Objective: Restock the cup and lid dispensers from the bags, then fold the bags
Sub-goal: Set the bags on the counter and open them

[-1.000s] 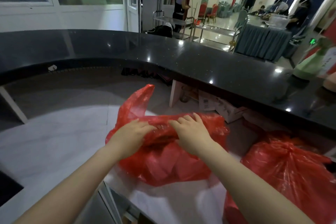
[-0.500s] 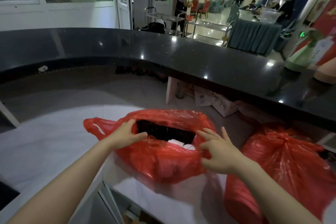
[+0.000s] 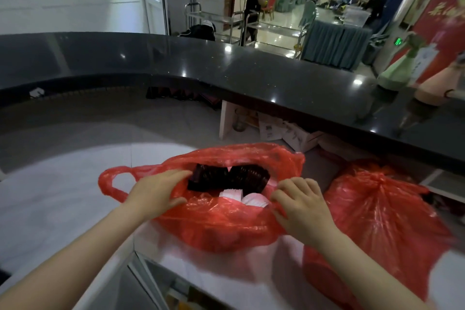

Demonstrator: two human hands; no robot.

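Now the open red bag (image 3: 216, 221) sits on the white counter (image 3: 50, 204), mouth spread, black lids (image 3: 229, 178) and white stacks (image 3: 241, 196) showing inside. Left hand (image 3: 156, 194) pinches the near-left rim; right hand (image 3: 302, 206) grips the right rim. Tied second bag (image 3: 377, 209) just beside. Risk: thin film tears or slips under a hard pull, and the stacks spill over the counter edge.

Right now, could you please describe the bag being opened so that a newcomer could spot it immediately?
Below the curved black counter lies a white worktop with two red bags. The open bag sits left of the knotted bag, between both hands. Only its mouth gapes, showing black lids and white cups.
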